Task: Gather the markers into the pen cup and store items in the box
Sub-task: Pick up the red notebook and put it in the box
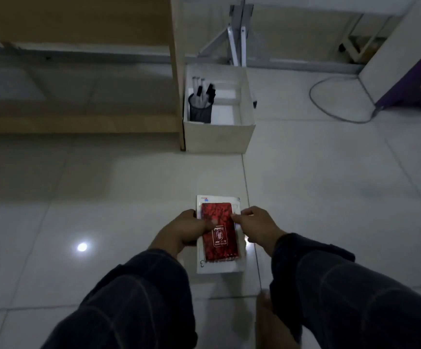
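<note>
Both hands hold a stack low over the tiled floor [330,197]: a red patterned notebook [220,231] lying on a larger white packet [219,267]. The left hand [188,229] has a closed grip on the stack's left edge, thumb on the red cover; the right hand [253,224] pinches its right edge. The print on the cover is too small to read. Well beyond, an open white box [245,107] stands on the floor, a black mesh pen cup [200,110] with blurred markers [201,90] inside in its left corner.

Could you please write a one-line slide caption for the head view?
Both hands hold a red booklet stacked on white packets; markers stand cupped inside the box.
</note>
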